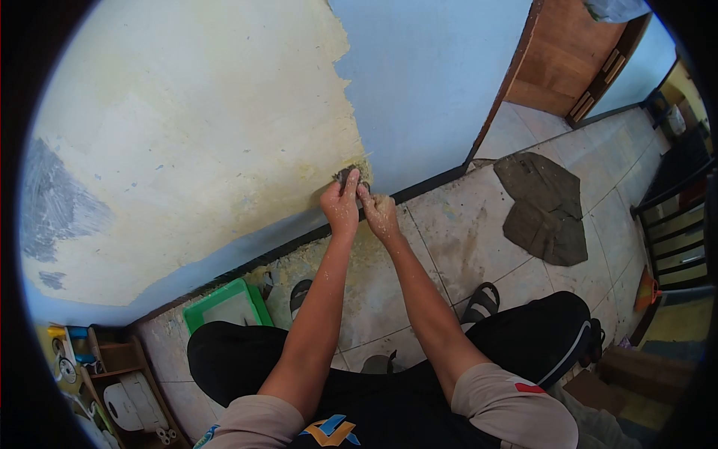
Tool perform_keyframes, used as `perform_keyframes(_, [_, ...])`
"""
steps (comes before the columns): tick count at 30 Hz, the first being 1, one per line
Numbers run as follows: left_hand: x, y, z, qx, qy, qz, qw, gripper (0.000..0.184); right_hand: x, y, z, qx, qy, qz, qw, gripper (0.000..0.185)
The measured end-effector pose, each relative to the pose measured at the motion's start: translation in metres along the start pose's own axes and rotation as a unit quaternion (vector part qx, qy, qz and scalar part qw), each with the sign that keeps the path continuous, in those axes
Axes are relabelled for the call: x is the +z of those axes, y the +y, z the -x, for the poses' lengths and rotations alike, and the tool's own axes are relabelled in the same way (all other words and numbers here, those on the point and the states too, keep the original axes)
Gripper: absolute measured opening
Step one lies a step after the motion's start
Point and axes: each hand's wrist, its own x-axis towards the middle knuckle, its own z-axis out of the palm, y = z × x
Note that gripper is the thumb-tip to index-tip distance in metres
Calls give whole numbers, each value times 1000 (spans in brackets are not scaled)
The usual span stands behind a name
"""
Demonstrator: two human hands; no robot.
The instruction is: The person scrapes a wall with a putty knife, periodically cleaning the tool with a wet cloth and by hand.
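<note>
Both my hands meet at the lower part of the wall, on a small dark scraper [348, 176] pressed against the peeled surface; most of it is hidden by fingers. My left hand [341, 208] is closed on it, index finger stretched along it. Beside it, my right hand [381, 215] is closed too, thumb up against the same tool. Pale flakes cling to both hands. Around them the wall [224, 112] is bare cream, bordered on the right by blue paint [426, 90] with a ragged edge.
A green tray [258, 301] stands on the floor by the wall, left of my legs. Paint debris lies on the tiles [441, 232]. A dark cloth [546, 206] is spread at the right, near a doorway. A wooden shelf [123, 367] stands lower left, a dark railing [677, 232] far right.
</note>
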Motion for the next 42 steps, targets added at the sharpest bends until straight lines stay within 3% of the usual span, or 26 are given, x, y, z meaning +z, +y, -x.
perform_keyframes(1, [3,7,-8,19,-3,-5,1000,31,-3,-4,-10,2,-3,0,1000,61])
perform_keyframes(3, [0,7,-4,32,-7,-13,999,33,-9,-8,-21,97,-93,50,990,52])
perform_keyframes(6, [2,-4,7,17,21,-32,999,37,-3,1,-2,61,-55,-18,996,51])
perform_keyframes(9, [-3,-17,14,14,19,-105,994,36,-1,22,9,95,-75,-16,993,50])
perform_keyframes(12, [-6,-30,10,14,14,-96,995,39,-8,26,8,85,-84,-17,993,50])
perform_keyframes(17, [1,-4,10,11,21,-133,991,41,-9,-7,2,60,-34,-33,997,60])
perform_keyframes(19, [6,5,-1,59,29,-136,989,42,-8,-12,-10,46,-23,-36,998,59])
perform_keyframes(23, [14,20,1,51,40,-64,996,44,-4,-7,-11,98,-53,-51,992,58])
perform_keyframes(25, [10,26,13,18,47,-152,987,45,-1,3,1,95,-46,-63,992,57])
perform_keyframes(32, [6,14,23,33,51,-154,986,51,-11,13,10,99,-61,-39,992,56])
perform_keyframes(34, [5,9,22,-9,45,-158,986,46,-10,10,7,77,-54,-43,995,56])
perform_keyframes(37, [9,5,21,12,53,-119,991,53,-14,10,7,101,-89,-45,990,59])
perform_keyframes(42, [5,-2,18,-14,43,-144,989,49,-23,7,2,124,-132,1,983,58])
